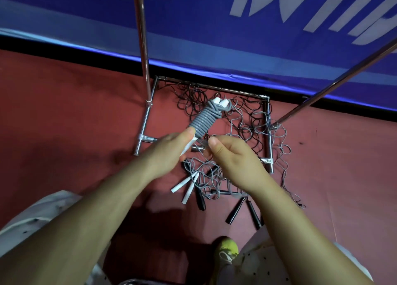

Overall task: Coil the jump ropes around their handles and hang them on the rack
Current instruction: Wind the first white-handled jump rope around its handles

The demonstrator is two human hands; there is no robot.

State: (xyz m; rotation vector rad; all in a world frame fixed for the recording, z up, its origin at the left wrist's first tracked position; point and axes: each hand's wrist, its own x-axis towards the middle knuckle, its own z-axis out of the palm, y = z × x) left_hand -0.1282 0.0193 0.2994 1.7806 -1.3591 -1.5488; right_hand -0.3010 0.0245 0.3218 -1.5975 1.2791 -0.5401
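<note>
Gripping coiled grey rope [205, 118], left hand [169, 151]; tangled ropes [242, 121] beneath, rack base [267, 125]

My left hand [169, 149] holds the coiled rope bundle [206, 121] over the rack base [267, 130], my right hand [229, 156] just right of it, near its lower end. Inside the rack base lies a tangle of loose ropes [214, 100], spilling past its right rail. Nearer to me than the base lie the loose handles [189, 186] (two left, several right). The rack's poles [141, 37] rise from the base's left and right sides. My shoe [227, 248] sits nearest, well apart from the base.
</note>
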